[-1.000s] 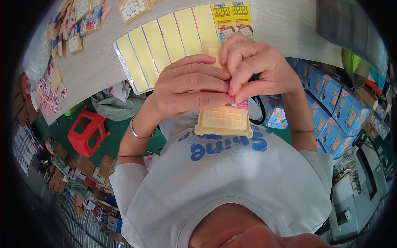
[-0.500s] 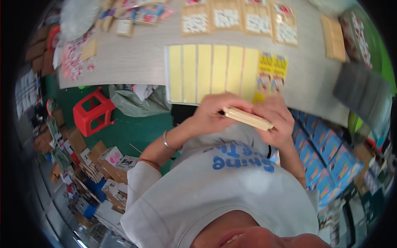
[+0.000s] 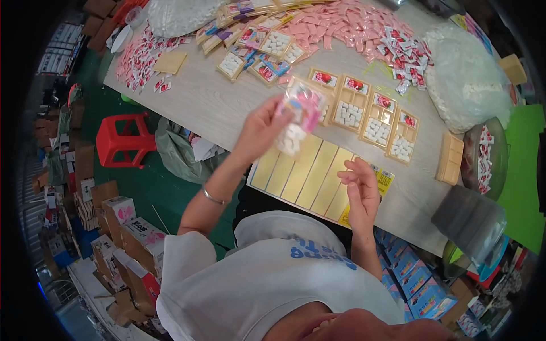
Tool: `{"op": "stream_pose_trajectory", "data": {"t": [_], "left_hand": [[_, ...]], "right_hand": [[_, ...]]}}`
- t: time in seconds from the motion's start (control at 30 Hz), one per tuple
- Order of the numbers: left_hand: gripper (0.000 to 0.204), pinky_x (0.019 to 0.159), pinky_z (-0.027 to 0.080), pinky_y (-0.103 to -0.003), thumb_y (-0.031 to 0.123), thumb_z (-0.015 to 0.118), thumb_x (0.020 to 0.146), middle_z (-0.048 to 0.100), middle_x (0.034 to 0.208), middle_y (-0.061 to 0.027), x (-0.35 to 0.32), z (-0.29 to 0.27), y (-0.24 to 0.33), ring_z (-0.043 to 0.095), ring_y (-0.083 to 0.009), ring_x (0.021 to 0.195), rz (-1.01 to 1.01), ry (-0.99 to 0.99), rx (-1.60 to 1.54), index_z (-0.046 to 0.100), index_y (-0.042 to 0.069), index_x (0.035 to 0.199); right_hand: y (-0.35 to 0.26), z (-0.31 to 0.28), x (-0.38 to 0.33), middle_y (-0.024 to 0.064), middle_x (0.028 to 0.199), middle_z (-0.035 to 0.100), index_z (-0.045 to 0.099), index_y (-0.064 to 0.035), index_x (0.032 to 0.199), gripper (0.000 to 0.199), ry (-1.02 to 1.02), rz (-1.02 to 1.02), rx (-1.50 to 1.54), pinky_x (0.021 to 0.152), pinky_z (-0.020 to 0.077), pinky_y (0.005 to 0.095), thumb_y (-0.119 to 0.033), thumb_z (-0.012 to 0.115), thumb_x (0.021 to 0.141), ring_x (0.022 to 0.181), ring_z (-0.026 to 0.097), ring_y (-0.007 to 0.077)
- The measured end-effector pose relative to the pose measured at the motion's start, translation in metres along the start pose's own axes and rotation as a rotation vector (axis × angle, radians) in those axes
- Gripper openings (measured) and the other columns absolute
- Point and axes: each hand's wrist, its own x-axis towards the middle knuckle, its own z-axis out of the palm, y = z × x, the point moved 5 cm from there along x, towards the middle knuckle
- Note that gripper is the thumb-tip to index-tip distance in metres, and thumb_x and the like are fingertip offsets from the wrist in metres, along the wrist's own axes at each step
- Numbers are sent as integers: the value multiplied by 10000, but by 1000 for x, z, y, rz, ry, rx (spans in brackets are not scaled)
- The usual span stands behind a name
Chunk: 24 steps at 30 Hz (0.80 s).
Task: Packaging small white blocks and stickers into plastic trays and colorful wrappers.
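Nearest the wearer, the right hand (image 3: 361, 193) is empty, its fingers loosely curled over the printed end of a yellow striped sheet (image 3: 307, 179) at the worktop's (image 3: 199, 99) near edge. Farther out, the left hand (image 3: 263, 132) grips a small packet (image 3: 302, 111) by its left side, thumb across the front, up in the air between the sheet and the filled goods beyond. Carrying it well would seem to call for a light edge grip, held level so the pieces stay put, and clearance over the neighbouring trays. The packet is blurred: pink and red in its upper part, white lumps below, with a glossy, clear-looking front. Just beyond to the right stand trays (image 3: 348, 113) of white pieces with strawberry-red sachets. Farthest are finished-looking packs (image 3: 276, 43) and heaped pink sachets (image 3: 347, 25).
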Motion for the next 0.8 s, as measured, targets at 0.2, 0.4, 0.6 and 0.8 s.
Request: {"op": "stream_pose_trajectory", "data": {"t": [0.2, 0.4, 0.6, 0.8], "left_hand": [[432, 837, 521, -255, 240, 625, 1003, 702, 1113, -40, 146, -90, 65, 645, -98, 942, 174, -102, 814, 588, 20, 1373], [488, 912, 519, -392, 378, 690, 919, 675, 1204, -113, 233, -101, 86, 646, -276, 1115, 604, 267, 1644, 635, 119, 1329], [432, 979, 469, -481, 429, 670, 898, 677, 1257, -89, 243, -71, 56, 621, -289, 1182, 691, 157, 1764, 676, 205, 1267], [329, 914, 507, -417, 198, 752, 882, 726, 1109, -135, 137, 7, 87, 673, -319, 1031, 1031, 91, 1360, 720, 85, 1189]], "right_hand": [[18, -45, -5, 54, 1133, 619, 544, -9, 1355, 360, 81, 81, -117, 889, 482, 249, -7, 551, 994, 941, 589, 103], [29, -50, -14, 34, 1134, 602, 541, -20, 1345, 358, 177, 99, -102, 870, 483, 237, -7, 568, 988, 927, 581, 96], [25, -49, -32, 34, 1120, 595, 529, -31, 1347, 380, 311, 56, -153, 795, 496, 215, 0, 588, 973, 868, 554, 77], [-67, -107, -54, 104, 1054, 623, 500, 18, 1328, 377, 525, -584, -294, 738, 525, 276, 71, 545, 957, 816, 614, 156]]}}
